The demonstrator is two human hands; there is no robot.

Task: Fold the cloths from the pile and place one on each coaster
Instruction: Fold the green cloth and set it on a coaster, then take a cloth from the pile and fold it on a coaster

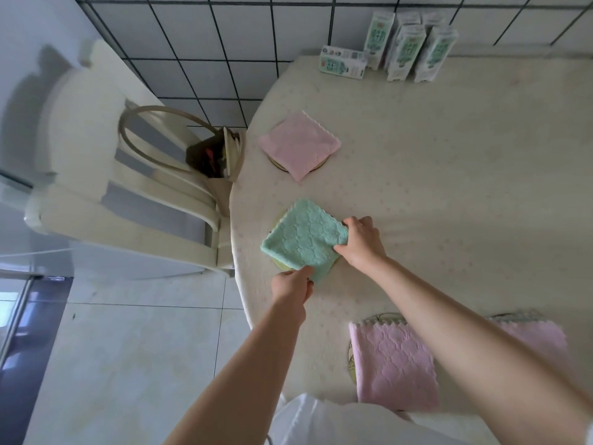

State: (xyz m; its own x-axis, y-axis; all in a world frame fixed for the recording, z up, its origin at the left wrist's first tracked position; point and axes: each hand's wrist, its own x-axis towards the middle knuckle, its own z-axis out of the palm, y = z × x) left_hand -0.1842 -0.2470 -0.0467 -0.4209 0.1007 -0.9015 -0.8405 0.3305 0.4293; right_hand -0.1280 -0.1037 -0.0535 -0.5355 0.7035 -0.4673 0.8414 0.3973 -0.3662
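Right hand (361, 244) pinches the right corner of the folded green cloth (303, 239). Left hand (293, 284) pinches the near corner, fingers curled. Cloth lies over a round coaster (280, 266), rim peeking out. Likely light, limp terry, not slippery; best gripped at corners, all layers together.

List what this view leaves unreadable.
Head view:
- Coaster under the green cloth: only rim slivers show.
- Far-right pink cloth: crossed by the right forearm.
- Carton print: too small.
- Bag contents: too dark.
- Cloth pile: not in frame.
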